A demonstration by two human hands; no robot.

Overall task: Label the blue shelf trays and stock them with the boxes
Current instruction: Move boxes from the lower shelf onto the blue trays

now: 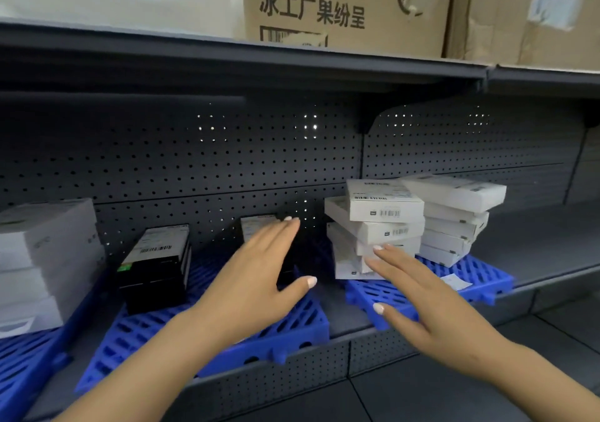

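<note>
Stocking looks under way: both hands are open and empty, the left hand (259,275) over the middle blue tray (292,334), the right hand (418,291) touching the leaning white boxes (383,220) at centre right; squaring that stack seems next.

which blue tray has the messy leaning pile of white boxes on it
The right-hand blue tray: its white boxes sit askew, while the middle tray holds black boxes.

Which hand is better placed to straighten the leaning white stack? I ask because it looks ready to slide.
The right hand: its fingertips already reach the lower white boxes on the right blue tray. The left hand hovers over the middle tray, by the black boxes.
</note>
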